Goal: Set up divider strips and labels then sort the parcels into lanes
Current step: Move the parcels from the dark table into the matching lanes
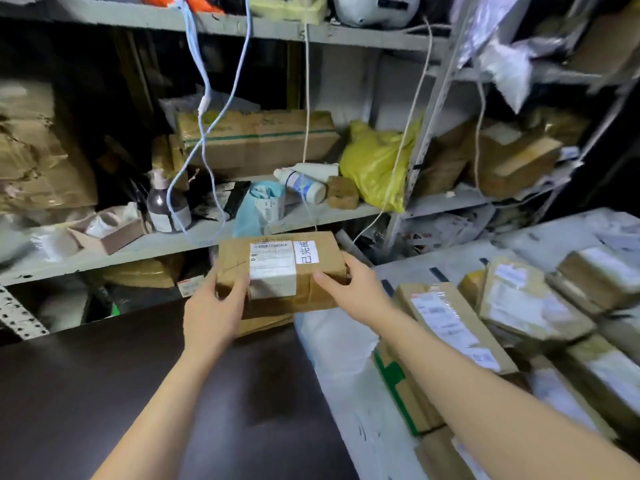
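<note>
Leftmost, a dark tabletop (86,393) runs back toward cluttered metal shelves (138,249). Above its far edge, the left hand (211,313) curls round one end of a brown labelled parcel (277,268) and the right hand (353,292) grips the other. Rightward, a pale table (450,261) marked with black strips (438,273) carries piled parcels (533,306), crowding its near edge.

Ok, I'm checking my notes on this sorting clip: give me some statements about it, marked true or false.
1. The left hand and right hand both grip one cardboard parcel. True.
2. That parcel bears no labels. False: it carries a shipping label and a white slip with characters.
3. The yellow bag lies on the shelf, right of the white bottle. True.
4. The white bottle stands upright. False: it lies on its side.
</note>
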Motion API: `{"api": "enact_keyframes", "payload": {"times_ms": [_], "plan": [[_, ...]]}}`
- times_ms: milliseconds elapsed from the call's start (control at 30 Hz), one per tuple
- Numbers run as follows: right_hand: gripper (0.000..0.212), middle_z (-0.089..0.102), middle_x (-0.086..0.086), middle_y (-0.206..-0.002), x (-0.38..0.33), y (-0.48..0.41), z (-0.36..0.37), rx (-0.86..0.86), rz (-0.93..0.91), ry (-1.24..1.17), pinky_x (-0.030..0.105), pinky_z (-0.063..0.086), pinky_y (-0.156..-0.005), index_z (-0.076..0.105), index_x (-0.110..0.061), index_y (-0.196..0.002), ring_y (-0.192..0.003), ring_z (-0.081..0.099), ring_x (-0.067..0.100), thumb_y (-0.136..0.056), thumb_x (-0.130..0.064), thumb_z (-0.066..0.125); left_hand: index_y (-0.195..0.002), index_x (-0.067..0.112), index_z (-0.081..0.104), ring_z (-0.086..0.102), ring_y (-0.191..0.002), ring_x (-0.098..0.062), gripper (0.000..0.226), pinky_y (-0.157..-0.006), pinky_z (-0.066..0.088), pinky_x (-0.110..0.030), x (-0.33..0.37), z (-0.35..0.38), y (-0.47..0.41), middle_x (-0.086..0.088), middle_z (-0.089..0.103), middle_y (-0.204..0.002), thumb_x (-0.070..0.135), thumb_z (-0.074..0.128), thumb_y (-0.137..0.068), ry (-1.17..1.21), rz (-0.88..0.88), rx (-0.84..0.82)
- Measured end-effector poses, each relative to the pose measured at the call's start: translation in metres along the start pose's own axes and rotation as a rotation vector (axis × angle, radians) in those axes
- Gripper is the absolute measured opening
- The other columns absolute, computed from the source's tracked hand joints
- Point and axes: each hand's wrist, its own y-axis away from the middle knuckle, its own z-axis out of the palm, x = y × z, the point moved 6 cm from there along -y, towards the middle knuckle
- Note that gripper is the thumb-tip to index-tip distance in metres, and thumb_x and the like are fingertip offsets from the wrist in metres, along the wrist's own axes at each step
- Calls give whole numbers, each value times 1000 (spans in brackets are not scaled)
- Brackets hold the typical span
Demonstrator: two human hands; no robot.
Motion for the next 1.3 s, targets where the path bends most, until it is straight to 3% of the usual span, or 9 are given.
{"api": "enact_keyframes", "payload": {"times_ms": [67, 167, 367, 500, 733, 833, 967, 1233, 1300], "plan": [[52, 70, -24, -118, -5, 19, -37, 74, -29, 10, 39, 53, -102, 61, -41, -128, -113, 63, 2, -81, -59, 70, -133, 37, 58, 64, -101, -28, 60, -88, 52, -45, 37, 7, 18, 3, 71, -105, 72, 49, -85, -35, 75, 36], [48, 70, -24, -118, -11, 50, -97, 153, -59, 4, 38, 53, -100, 62, -41, -127, -112, 63, 2, -83, -58, 69, -131, 27, 60, 59, -111, -36, 70, -93, 47, -50, 88, 22, 50, -6, 69, -116, 76, 45, -83, -103, 118, 105], [46, 71, -23, -114, 19, 124, -228, 263, -80, -30, 41, 56, -96, 65, -40, -125, -110, 64, 3, -83, -59, 67, -105, 24, 67, 61, -102, -35, 40, -78, 41, -39, 181, 90, 142, 1, 65, -92, 60, 54, -91, -78, 279, 62], [39, 70, -24, -114, 62, 184, -328, 333, -71, -22, 35, 53, -98, 66, -39, -124, -109, 62, 2, -88, -54, 67, -98, 30, 67, 56, -91, -21, 29, -75, 35, -33, 238, 152, 230, 9, 59, -86, 56, 56, -93, -63, 368, 31], [35, 73, -24, -107, 133, 269, -482, 358, -16, -59, 23, 55, -83, 70, -36, -121, -100, 66, -4, -89, -49, 70, -97, 29, 67, 62, -87, -15, 33, -72, 43, -32, 310, 269, 349, 11, 70, -89, 59, 54, -89, -17, 433, -102], [29, 74, -23, -103, 164, 288, -528, 400, 22, -78, 22, 54, -81, 72, -37, -115, -97, 67, -4, -88, -48, 70, -104, 30, 69, 67, -91, -17, 40, -78, 54, -35, 333, 316, 377, 10, 72, -93, 63, 53, -88, -37, 463, -166], [27, 74, -21, -103, 209, 287, -571, 428, 76, -100, 18, 52, -69, 71, -35, -118, -94, 67, -4, -93, -45, 67, -116, 33, 69, 68, -96, -17, 44, -83, 59, -41, 346, 385, 387, 9, 73, -103, 63, 54, -87, -20, 432, -272], [35, 73, -18, -109, 298, 202, -622, 371, 180, -60, 31, 58, -88, 69, -32, -126, -103, 68, 4, -93, -43, 68, -132, 29, 62, 62, -108, -13, 41, -89, 55, -35, 325, 525, 354, 10, 67, -117, 50, 57, -96, 71, 305, -386], [41, 72, -18, -110, 317, 175, -629, 345, 216, -46, 26, 57, -84, 66, -30, -132, -103, 67, 2, -94, -44, 68, -132, 33, 61, 62, -109, -12, 42, -92, 55, -37, 317, 555, 339, 14, 66, -115, 53, 58, -95, 108, 243, -414]]}}
